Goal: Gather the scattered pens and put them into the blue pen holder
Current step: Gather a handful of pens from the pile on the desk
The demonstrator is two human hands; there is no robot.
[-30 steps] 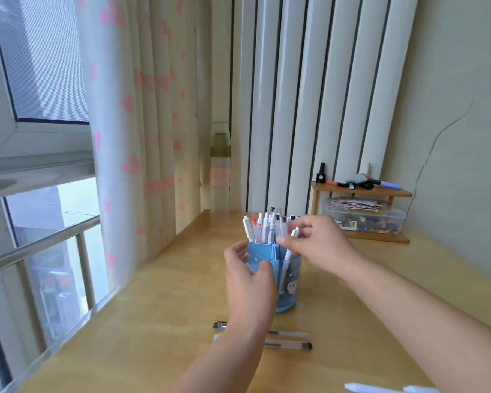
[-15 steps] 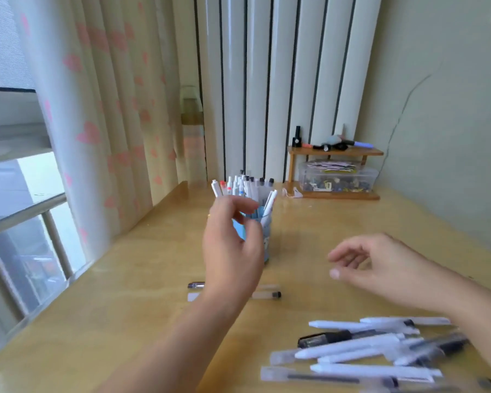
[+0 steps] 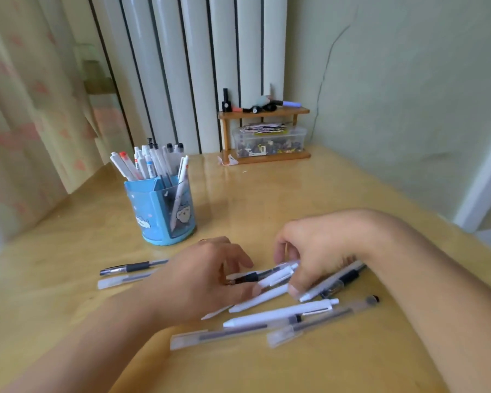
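Note:
The blue pen holder (image 3: pixel 159 214) stands upright at the left middle of the wooden table, packed with several white pens (image 3: pixel 150 163). A pile of scattered pens (image 3: pixel 281 314) lies near me, white ones and clear ones with dark refills. My left hand (image 3: pixel 201 282) lies on the pile's left end, its fingers and thumb closed around a black-grip pen (image 3: pixel 250 277). My right hand (image 3: pixel 318 251) curls over the pile's far side and pinches a white pen (image 3: pixel 278 276). Left of my left hand lie two more pens, a black-grip one (image 3: pixel 131 268) and a clear one (image 3: pixel 119 282).
A small wooden shelf (image 3: pixel 264 112) with markers on top and a clear plastic box (image 3: pixel 270 140) under it stands at the back against the wall. A curtain (image 3: pixel 26 109) hangs along the left edge. The table's right edge (image 3: pixel 465 234) drops off near a door frame.
Both hands have left the holder and come down onto the pile of pens near me. The view has tilted down and to the right.

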